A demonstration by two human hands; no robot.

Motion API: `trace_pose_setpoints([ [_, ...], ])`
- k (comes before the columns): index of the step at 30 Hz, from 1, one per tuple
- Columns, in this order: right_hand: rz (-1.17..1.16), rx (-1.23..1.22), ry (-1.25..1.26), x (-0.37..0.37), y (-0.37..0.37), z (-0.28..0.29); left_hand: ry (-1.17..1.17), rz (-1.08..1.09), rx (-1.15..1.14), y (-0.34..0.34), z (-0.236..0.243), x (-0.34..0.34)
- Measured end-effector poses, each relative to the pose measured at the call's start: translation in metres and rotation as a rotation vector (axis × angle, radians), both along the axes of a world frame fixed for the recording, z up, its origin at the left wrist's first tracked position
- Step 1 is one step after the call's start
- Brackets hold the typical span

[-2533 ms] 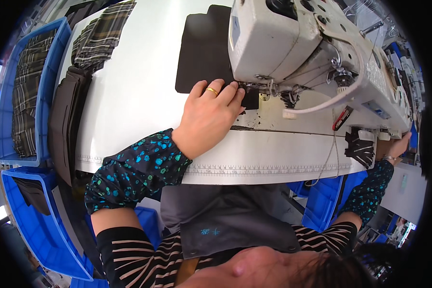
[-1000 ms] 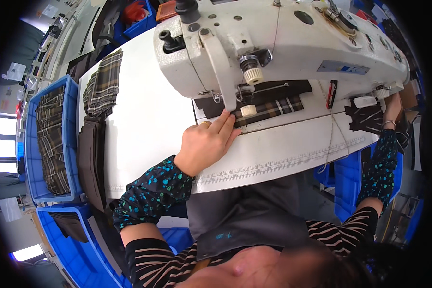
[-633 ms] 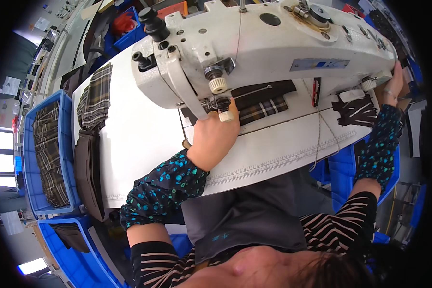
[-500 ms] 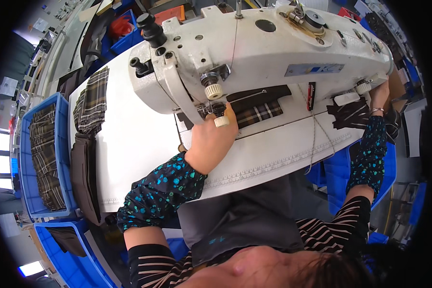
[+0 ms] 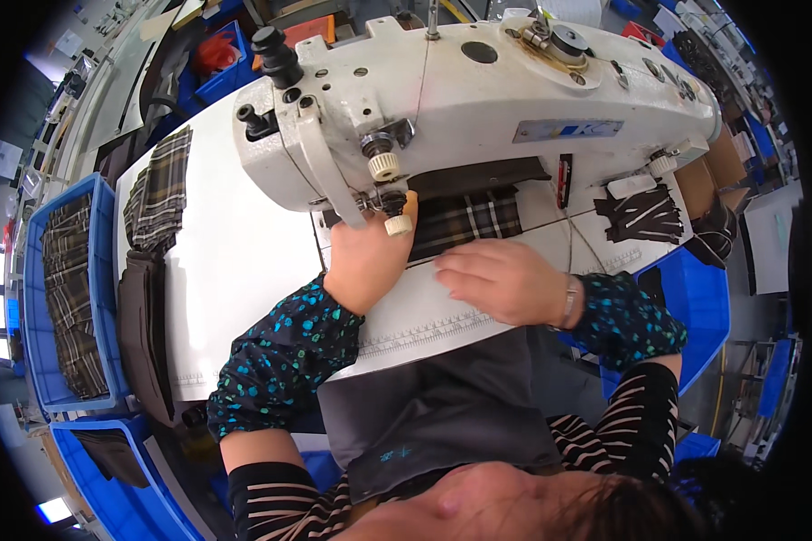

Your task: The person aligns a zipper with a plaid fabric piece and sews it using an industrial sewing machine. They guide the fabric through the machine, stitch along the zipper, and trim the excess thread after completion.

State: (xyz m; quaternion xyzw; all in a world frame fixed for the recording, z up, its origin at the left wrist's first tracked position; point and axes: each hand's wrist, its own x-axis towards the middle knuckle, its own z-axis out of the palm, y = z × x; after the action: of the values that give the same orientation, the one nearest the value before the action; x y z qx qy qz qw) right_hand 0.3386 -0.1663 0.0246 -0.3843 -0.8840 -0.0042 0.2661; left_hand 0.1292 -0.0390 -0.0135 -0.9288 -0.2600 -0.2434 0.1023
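Note:
A white sewing machine (image 5: pixel 465 108) stands on the white table. My left hand (image 5: pixel 365 252) is at its needle end, fingers largely hidden behind the presser assembly (image 5: pixel 395 212). Beside it, under the arm of the machine, lie a dark brown piece with a long strip (image 5: pixel 478 176) and a plaid piece (image 5: pixel 465 225). My right hand (image 5: pixel 496 279) is just in front of the plaid piece, fingers stretched out and slightly blurred, holding nothing that I can see.
A blue bin of plaid pieces (image 5: pixel 68 298), plaid stack (image 5: pixel 153 185) and brown stack (image 5: pixel 140 329) are on the left. Small dark scraps (image 5: pixel 641 216) and a red-black cutter (image 5: pixel 564 180) lie right. Blue bins (image 5: pixel 90 469) sit below; a cardboard box (image 5: pixel 708 180) stands behind.
My right hand has left the machine's right end and come leftward to the front of the plaid piece. My left hand has moved in under the needle assembly.

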Motion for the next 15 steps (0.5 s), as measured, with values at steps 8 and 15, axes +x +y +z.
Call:
trace_pose_setpoints([
  [8, -0.251, -0.806, -0.127, -0.011, 0.071, -0.020, -0.024, -0.034, 0.089, -0.005, 0.021, -0.009],
  [15, -0.270, -0.887, 0.303, 0.033, 0.085, -0.072, -0.107, -0.113, 0.070, -0.002, 0.013, -0.010],
])
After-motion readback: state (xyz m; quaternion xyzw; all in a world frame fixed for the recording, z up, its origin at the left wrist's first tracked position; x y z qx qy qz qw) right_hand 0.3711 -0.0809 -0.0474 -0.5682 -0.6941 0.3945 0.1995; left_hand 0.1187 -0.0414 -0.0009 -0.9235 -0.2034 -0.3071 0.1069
